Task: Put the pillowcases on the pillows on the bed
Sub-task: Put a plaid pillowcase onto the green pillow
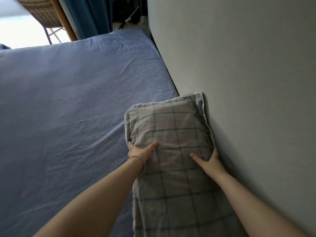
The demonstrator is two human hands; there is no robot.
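A pillow in a beige pillowcase with a teal check (171, 127) lies along the right edge of the bed (68, 108), against the wall. My left hand (142, 151) grips its left side, thumb on top and fingers tucked beneath. On the wall side, my right hand (207, 160) holds the pillow with the thumb spread across the fabric and the fingers curled round the edge. The case covers the whole visible pillow, and its piped flange stands up at the far end. The pillow's near end runs out of the frame at the bottom.
A blue patterned sheet covers the mattress. A plain grey wall (248, 82) runs along the right. At the far end hang dark blue curtains (89, 16), with a woven rattan piece (44, 12) by a bright window and dark clutter (131, 17) in the corner.
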